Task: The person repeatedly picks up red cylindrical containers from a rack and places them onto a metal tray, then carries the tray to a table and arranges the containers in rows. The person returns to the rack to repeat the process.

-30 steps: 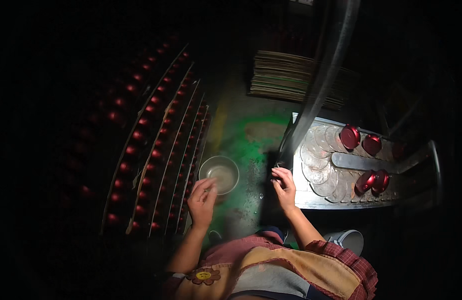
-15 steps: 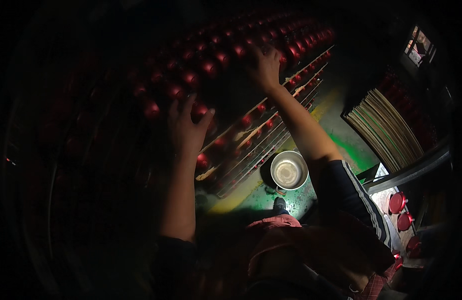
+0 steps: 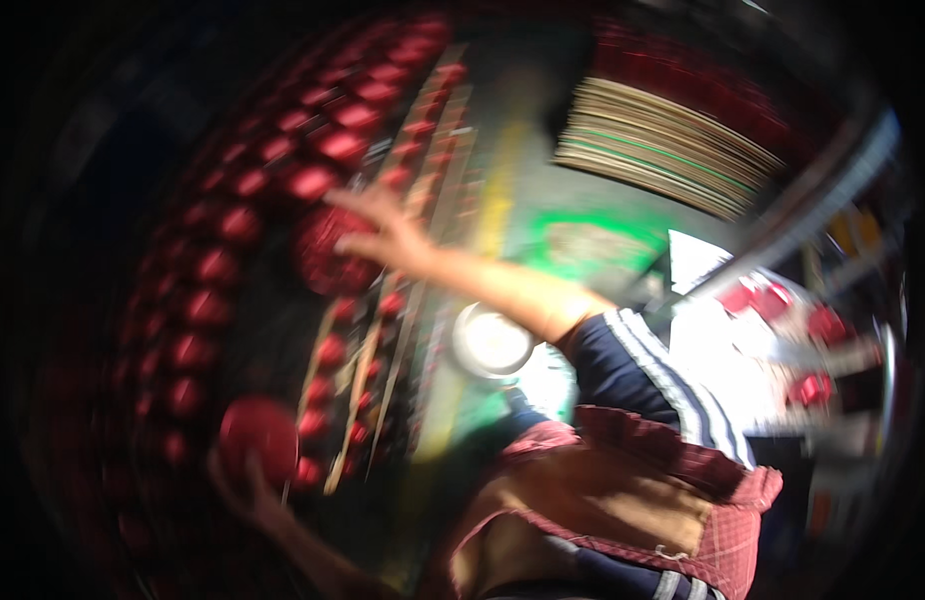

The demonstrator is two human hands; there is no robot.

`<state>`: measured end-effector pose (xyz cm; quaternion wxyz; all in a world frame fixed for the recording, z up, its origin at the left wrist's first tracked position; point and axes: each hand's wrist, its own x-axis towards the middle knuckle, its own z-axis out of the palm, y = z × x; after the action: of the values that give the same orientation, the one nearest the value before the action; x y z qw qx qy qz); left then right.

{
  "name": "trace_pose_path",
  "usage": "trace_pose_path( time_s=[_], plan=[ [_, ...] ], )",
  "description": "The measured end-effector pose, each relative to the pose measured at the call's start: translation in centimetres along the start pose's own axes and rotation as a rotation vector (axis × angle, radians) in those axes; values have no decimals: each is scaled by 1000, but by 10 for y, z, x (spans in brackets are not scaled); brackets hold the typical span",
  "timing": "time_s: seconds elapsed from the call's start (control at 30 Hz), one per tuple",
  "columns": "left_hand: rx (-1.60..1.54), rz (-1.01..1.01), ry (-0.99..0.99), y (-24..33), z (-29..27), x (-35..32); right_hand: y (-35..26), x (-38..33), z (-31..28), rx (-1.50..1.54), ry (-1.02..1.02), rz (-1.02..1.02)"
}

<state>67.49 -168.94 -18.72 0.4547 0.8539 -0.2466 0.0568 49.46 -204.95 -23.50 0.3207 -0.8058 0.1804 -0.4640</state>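
Note:
The picture is motion-blurred. My right hand reaches out to the left, and its fingers lie over a round red piece that it grips just above the racks. Low at the left, my left hand holds a second round red piece from below. Both hands hover over long rows of small red pieces on rails. A round metal bowl sits on the green floor beside my right forearm.
A stack of flat slats lies at the upper right. To the right stands a bright metal turntable with several red pieces on it. More rails with red pieces run between the racks and the bowl.
The view has swung and blurred. Both hands have drawn back from the far rows, and each now grips a round red piece nearer to me.

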Motion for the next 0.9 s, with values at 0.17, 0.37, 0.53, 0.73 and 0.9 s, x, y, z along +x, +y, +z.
trace_pose_path(
  time_s=[0.17, 0.37, 0.53, 0.73, 0.9],
  plan=[
    [-1337, -690, -319, -4, 108, -73, 26, -145, -66, 1275, 338, 646],
    [-2082, -1367, -1357, -58, 317, -180, 93, -269, -105, 1491, 667, 1499],
    [-2091, -1796, -1272, -64, 405, -230, 136, -307, -119, 1515, 874, 1498],
    [-2068, -1653, -1316, -41, 406, -224, 134, -292, -124, 1818, 769, 1266],
    [-2027, -1562, -1327, -38, 406, -223, 101, -300, -138, 2110, 715, 1065]
  ],
)
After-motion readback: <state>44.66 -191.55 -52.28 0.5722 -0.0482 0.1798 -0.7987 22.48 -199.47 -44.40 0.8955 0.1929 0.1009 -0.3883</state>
